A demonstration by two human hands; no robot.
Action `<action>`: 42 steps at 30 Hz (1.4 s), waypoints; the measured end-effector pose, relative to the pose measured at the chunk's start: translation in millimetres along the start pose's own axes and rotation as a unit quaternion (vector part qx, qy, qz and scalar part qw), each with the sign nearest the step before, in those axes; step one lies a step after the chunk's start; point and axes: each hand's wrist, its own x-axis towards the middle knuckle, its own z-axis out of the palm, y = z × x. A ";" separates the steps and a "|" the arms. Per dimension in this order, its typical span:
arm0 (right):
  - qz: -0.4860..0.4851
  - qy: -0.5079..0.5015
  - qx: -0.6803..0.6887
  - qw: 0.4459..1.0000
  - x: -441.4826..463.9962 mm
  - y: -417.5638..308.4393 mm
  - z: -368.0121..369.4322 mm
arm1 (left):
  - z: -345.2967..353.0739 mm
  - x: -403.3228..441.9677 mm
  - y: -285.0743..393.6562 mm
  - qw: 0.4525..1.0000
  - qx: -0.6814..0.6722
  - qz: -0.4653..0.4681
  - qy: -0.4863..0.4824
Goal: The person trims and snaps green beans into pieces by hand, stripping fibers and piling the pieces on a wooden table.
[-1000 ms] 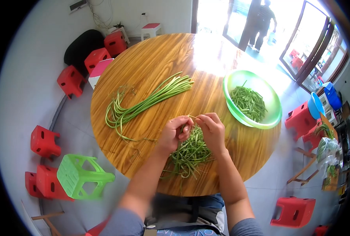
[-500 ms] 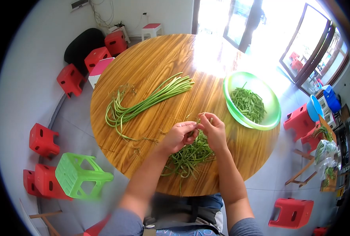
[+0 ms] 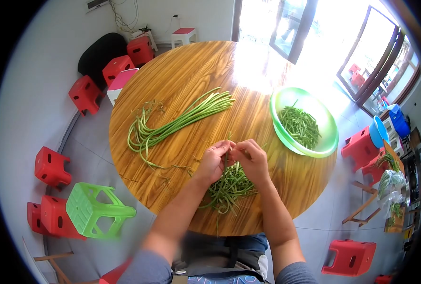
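My left hand (image 3: 211, 162) is closed on a thin garlic scape (image 3: 226, 161), which stands roughly upright from its fingertips. My right hand (image 3: 253, 158) is pinched beside it, its fingertips at the same stalk and close to the left fingers; they partly hide it. Under both hands lies a tangled heap of thin green scape ends (image 3: 234, 187). A bunch of long garlic scapes (image 3: 182, 121) rests farther up the table, its curled tips toward the left. Right of the hands, a green bowl (image 3: 331, 124) holds short cut scape pieces (image 3: 299, 128).
The round wooden table (image 3: 286, 199) has stray dry bits left of my hands. Red stools (image 3: 53, 165) and a green stool (image 3: 97, 208) stand around it. On the right are a blue basin (image 3: 378, 129) and plastic-bagged greens (image 3: 391, 187). Glass doors (image 3: 286, 28) are at the back.
Both hands have shifted slightly down and left. A stalk now stands upright in the left fingers, and the right hand has turned its fingers inward.
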 end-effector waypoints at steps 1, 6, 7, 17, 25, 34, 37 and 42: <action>0.034 -0.052 0.040 0.997 -0.4 -0.7 -2.4 | 6.0 -3.3 7.5 0.999 -0.005 0.028 0.041; 0.167 -0.314 0.176 0.918 2.2 -13.4 -20.6 | -30.1 6.6 26.0 0.991 -0.107 0.063 -0.049; 0.154 -0.367 0.149 0.905 1.9 -7.1 -22.4 | -33.1 7.3 30.4 0.987 -0.131 0.051 -0.082; 0.230 -0.177 0.105 0.951 3.7 -3.0 -28.6 | -19.6 -3.5 32.2 0.992 -0.082 0.054 -0.075; 0.265 0.030 0.266 0.926 11.6 3.2 -27.6 | 2.3 -9.1 19.4 0.991 0.011 -0.062 -0.114; 0.293 0.053 0.270 0.916 9.8 5.0 -26.2 | 7.4 -8.6 6.8 0.986 0.054 -0.120 -0.099; 0.294 0.049 0.265 0.917 9.2 7.4 -25.7 | 2.7 -5.6 5.1 0.987 0.071 -0.121 -0.079; -0.010 0.042 -0.032 0.999 3.5 5.5 -6.9 | 1.6 -2.3 -0.6 0.984 0.151 -0.090 -0.025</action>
